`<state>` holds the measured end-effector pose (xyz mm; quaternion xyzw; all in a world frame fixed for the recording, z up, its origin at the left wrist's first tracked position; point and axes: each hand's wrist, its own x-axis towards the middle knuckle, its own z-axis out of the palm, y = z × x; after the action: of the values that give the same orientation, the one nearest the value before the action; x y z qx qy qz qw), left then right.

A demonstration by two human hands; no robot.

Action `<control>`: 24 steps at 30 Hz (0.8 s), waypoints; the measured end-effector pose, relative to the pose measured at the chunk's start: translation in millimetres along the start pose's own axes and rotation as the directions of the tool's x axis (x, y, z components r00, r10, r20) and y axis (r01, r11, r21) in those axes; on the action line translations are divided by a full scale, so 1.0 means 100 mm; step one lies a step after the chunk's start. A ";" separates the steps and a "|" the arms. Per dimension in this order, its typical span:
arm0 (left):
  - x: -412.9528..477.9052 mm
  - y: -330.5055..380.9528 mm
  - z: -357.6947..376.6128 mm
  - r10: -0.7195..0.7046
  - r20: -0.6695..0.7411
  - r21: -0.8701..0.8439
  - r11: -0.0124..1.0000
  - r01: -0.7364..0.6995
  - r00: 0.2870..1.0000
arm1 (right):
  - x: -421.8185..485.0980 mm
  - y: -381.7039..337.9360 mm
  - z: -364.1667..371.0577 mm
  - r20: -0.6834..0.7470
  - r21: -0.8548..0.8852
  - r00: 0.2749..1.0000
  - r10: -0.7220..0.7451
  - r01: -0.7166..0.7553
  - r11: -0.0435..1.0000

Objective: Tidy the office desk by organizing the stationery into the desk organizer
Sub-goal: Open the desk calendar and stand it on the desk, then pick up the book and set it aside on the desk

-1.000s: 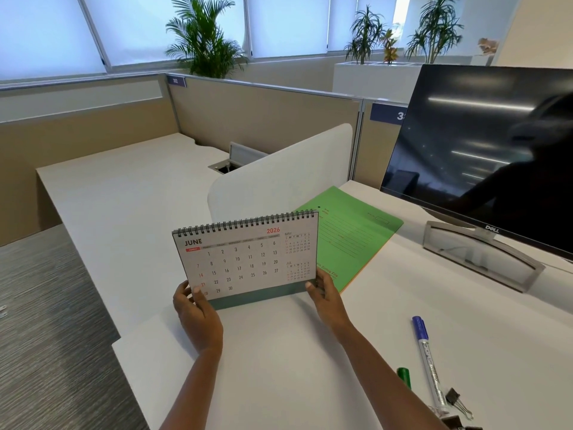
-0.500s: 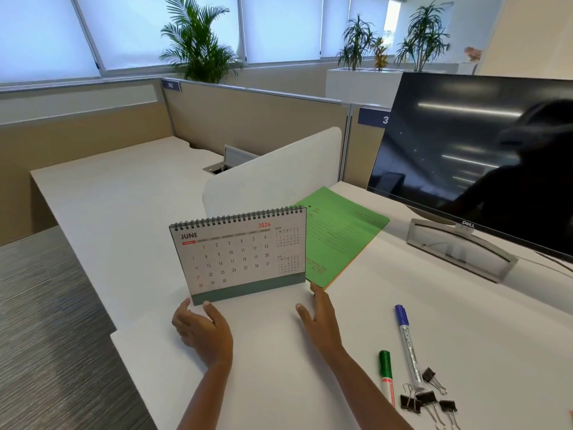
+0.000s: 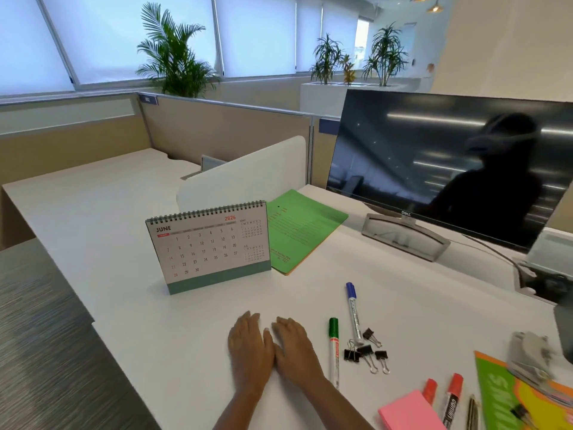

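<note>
The stationery lies loose on the desk, none of it sorted as far as can be seen. A green marker lies just right of the hands, a blue marker beside it, and a small cluster of black binder clips sits against the lower end of the blue one. Nearer the bottom right are a pad of pink sticky notes, two red markers, a thin pen and a bright green and yellow booklet with a blurred grey tool on top. The organizer itself is not plainly in view; a dark grey shape cut off at the right edge may be it, but that cannot be told. The left hand and the right hand rest flat on the desk side by side, touching each other, fingers straight, holding nothing. Farther back a desk calendar stands upright, showing June, with a green folder lying flat just behind its right edge, and a dark monitor beyond. By my reading the tidying has barely started: every marker, clip, note pad and pen has yet to be put away.
</note>
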<state>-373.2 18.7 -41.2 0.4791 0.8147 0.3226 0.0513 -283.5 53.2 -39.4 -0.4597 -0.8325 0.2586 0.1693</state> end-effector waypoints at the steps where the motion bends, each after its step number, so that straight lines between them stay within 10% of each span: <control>1: -0.05 0.02 0.00 0.004 0.024 0.003 1.000 -0.004 1.000 | -0.07 0.01 -0.03 0.003 -0.003 1.000 -0.010 0.010 1.000; 14: -0.76 0.58 0.01 -0.007 -0.004 -0.302 0.953 0.006 1.000 | -1.22 0.39 -0.62 -0.230 -0.040 0.969 -0.086 0.079 0.996; 24: -1.33 1.38 0.19 0.260 -0.029 -0.295 0.920 -0.257 0.965 | -2.29 1.22 -1.25 -0.412 0.036 0.879 0.238 -0.246 0.969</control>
<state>-191.2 -33.9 -6.6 0.5710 0.6864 0.4425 0.0838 -16.2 -53.7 -20.0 -0.6058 -0.7161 0.1673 0.3038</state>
